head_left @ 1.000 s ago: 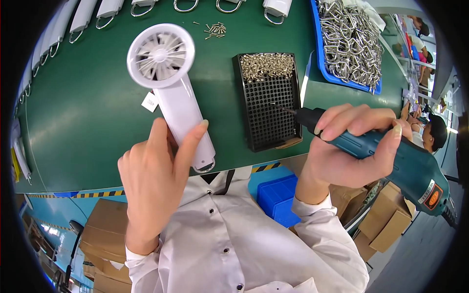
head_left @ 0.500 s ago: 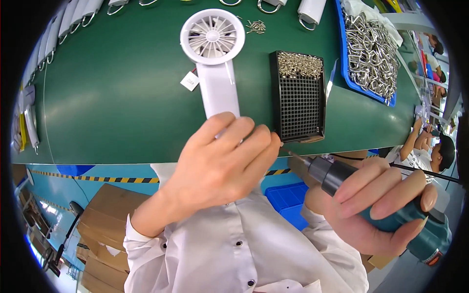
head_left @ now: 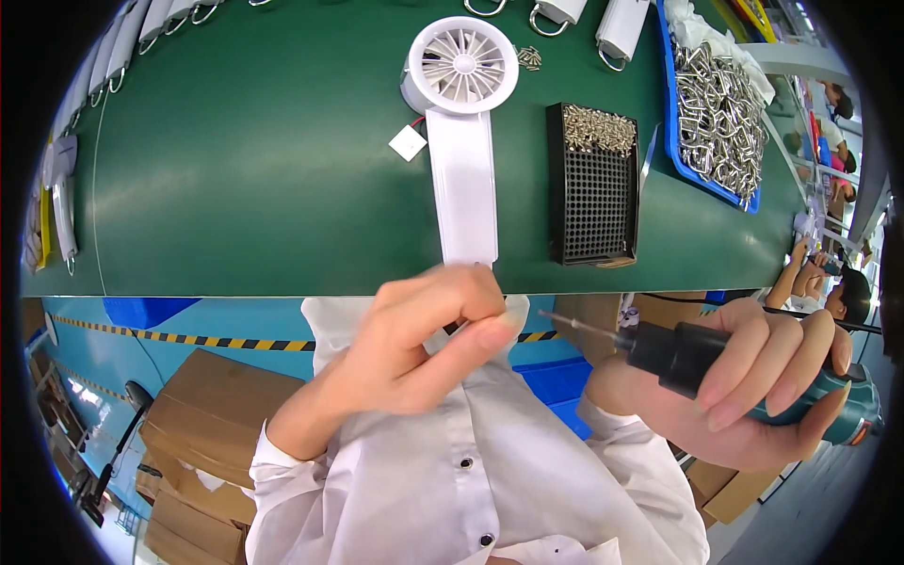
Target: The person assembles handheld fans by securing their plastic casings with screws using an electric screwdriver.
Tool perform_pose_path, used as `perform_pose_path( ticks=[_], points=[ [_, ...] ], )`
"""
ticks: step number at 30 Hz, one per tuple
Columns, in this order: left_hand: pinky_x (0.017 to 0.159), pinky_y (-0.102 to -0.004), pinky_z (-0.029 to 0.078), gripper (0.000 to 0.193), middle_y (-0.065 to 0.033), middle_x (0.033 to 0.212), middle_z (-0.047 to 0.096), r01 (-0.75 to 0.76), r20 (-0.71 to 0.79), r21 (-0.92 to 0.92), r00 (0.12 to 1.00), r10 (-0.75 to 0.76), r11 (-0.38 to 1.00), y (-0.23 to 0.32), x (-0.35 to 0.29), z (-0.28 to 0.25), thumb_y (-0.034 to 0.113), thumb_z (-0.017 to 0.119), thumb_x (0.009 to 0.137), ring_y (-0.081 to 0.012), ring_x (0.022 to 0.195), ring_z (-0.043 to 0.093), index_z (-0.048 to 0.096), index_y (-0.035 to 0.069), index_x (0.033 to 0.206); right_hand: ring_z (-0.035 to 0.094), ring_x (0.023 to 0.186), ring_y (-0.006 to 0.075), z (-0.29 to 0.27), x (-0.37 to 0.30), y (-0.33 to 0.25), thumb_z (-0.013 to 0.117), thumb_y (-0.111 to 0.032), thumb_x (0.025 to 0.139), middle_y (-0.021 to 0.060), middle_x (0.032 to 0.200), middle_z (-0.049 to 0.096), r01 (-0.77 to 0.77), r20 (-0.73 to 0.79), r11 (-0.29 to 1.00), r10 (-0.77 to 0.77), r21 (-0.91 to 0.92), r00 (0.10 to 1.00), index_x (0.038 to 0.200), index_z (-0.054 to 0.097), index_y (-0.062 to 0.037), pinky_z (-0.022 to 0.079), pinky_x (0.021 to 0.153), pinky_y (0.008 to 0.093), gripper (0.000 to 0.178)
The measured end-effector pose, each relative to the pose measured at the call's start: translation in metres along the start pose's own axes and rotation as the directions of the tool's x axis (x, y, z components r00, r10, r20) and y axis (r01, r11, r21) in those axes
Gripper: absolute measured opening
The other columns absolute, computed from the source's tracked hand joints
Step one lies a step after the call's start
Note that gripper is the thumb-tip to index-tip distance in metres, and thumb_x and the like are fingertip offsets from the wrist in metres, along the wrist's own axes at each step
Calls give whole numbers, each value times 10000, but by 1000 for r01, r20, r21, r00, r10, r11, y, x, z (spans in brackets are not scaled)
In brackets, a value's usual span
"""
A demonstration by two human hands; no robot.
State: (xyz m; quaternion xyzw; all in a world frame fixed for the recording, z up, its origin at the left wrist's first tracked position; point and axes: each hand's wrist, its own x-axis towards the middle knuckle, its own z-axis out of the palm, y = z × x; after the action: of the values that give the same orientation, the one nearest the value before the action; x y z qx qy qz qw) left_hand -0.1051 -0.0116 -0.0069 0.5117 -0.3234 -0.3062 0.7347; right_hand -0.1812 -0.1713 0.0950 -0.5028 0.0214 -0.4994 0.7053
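Note:
A white handheld fan (head_left: 463,188) lies on the green table, its round grille at the far end and its handle pointing toward me. My left hand (head_left: 428,334) is closed just off the handle's near end, over the table edge. Its fingers are curled and slightly blurred, and what they pinch, if anything, is hidden. My right hand (head_left: 753,386) is wrapped around a teal and black electric screwdriver (head_left: 673,356). The thin bit aims left at my left fingertips with a gap between them. A small white square part (head_left: 408,143) on a red wire sits beside the fan.
Right of the fan stands a black screw tray (head_left: 556,188), screws heaped at its far end. Beyond it, a blue bin (head_left: 670,122) holds metal hooks or rings. Loose screws (head_left: 529,58) lie by the grille. White handles with metal loops (head_left: 621,33) line the far edge. A co-worker (head_left: 815,287) sits far right.
My left hand has drawn back off the fan's handle toward me, baring its near end. The screwdriver has moved slightly right, its bit now farther from the tray. The whole view has shifted a little.

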Motion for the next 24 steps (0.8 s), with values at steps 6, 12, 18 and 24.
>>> perform_pose_path(
  ticks=[6, 12, 18, 24],
  points=[
    [530, -248, 342, 229, -32, 754, 548, 172, 151, -452, 982, -116, 875, -5, -11, 8, 107, 443, 1026, -82, 608, 426, 533, -6, 848, 389, 368, 122, 10, -3, 2, 505, -225, 941, 40, 675, 444, -45, -3, 996, 45, 71, 999, 1026, 400, -26, 371, 304, 247, 240],
    [530, -228, 369, 211, -41, 809, 583, 262, 140, -590, 965, -223, 763, -2, -15, 11, 120, 434, 1033, -67, 620, 468, 559, -5, 917, 407, 367, 127, 14, -4, 7, 492, -221, 948, 48, 685, 452, -59, 40, 994, 55, 94, 998, 1042, 388, -21, 386, 314, 250, 245],
    [530, -225, 384, 221, -51, 803, 592, 253, 125, -596, 967, -224, 762, -5, -12, 11, 141, 445, 1036, -66, 617, 482, 574, -8, 937, 417, 367, 131, 15, -4, 7, 488, -229, 953, 56, 690, 463, -78, 53, 995, 75, 68, 996, 1035, 400, -11, 386, 315, 253, 249],
    [497, -254, 393, 312, -100, 704, 599, 277, 210, -470, 957, -199, 838, -8, -9, 5, 233, 408, 1048, -111, 544, 491, 530, -19, 910, 400, 360, 129, 13, -3, 7, 498, -230, 951, 54, 682, 466, -87, 55, 993, 83, 84, 995, 1035, 411, -10, 369, 305, 254, 251]
  ],
)
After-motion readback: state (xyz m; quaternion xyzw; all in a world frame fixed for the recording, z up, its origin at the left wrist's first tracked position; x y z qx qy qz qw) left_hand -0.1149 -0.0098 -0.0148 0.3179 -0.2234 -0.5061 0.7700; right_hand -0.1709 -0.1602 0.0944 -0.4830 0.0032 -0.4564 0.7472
